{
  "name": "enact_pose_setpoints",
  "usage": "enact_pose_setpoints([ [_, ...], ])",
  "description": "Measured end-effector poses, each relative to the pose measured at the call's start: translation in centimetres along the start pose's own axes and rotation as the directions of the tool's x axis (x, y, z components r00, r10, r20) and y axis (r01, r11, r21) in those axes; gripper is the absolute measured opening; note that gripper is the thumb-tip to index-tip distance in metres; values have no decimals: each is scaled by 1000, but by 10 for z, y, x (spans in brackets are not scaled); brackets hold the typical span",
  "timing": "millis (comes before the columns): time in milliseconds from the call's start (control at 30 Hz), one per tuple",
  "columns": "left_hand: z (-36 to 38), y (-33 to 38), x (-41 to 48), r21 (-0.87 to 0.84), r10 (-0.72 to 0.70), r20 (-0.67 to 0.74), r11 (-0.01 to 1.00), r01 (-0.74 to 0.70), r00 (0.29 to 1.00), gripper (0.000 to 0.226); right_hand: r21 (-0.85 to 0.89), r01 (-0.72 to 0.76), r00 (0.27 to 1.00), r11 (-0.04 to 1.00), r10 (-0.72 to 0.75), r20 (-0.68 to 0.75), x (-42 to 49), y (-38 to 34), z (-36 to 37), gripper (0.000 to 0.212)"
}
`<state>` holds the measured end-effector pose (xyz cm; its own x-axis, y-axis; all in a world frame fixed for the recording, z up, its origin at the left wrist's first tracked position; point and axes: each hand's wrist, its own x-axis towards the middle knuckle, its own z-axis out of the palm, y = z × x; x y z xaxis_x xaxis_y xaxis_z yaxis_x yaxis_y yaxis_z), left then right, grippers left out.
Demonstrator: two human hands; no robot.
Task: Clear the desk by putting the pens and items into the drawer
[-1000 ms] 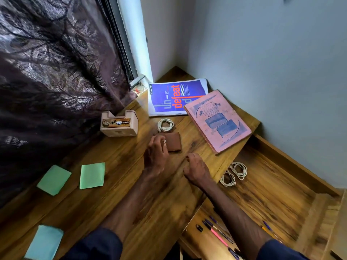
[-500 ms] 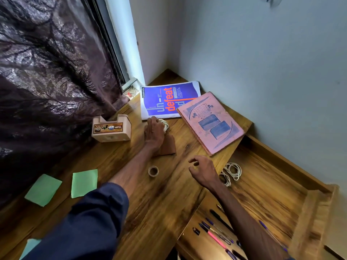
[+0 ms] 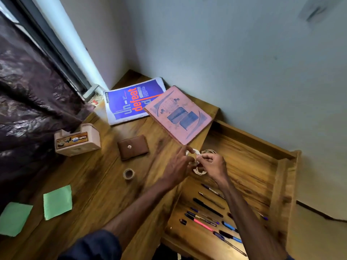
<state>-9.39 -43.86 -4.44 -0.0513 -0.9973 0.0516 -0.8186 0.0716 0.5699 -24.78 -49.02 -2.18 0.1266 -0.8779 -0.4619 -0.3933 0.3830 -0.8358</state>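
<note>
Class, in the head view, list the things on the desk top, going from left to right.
Far-left green note, second green note, tape dispenser, brown wallet, pink notebook. Tape roll and blue book overlap the wallet sideways, so omitted.

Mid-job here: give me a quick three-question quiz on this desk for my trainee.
1. True or false: the wallet lies on the desk, outside the drawer.
2. The left hand and right hand hold between them: A a pen, B a white cable, C a tape roll?
3. Fill in: the pens lie in the ____.
Key: 1 true; 2 B; 3 drawer.
</note>
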Motion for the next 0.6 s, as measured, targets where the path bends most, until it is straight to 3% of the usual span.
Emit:
enact_pose_setpoints([
  [100,21,18,7,21,9,41,1000,-10,999,30,112,-122,988,986,131,-81,6,26,-34,14],
  [267,41,25,22,120,-184,112,978,171,976,46,209,-276,904,938,327,-274,51,59,-77,34],
  [400,47,16,30,301,-154,208,950,87,966,64,277,-334,866,901,409,-288,101,57,-87,40],
  [600,56,7,31,355,-125,260,934,25,957,60,375,-326,856,868,440,-273,164,50,-66,34],
])
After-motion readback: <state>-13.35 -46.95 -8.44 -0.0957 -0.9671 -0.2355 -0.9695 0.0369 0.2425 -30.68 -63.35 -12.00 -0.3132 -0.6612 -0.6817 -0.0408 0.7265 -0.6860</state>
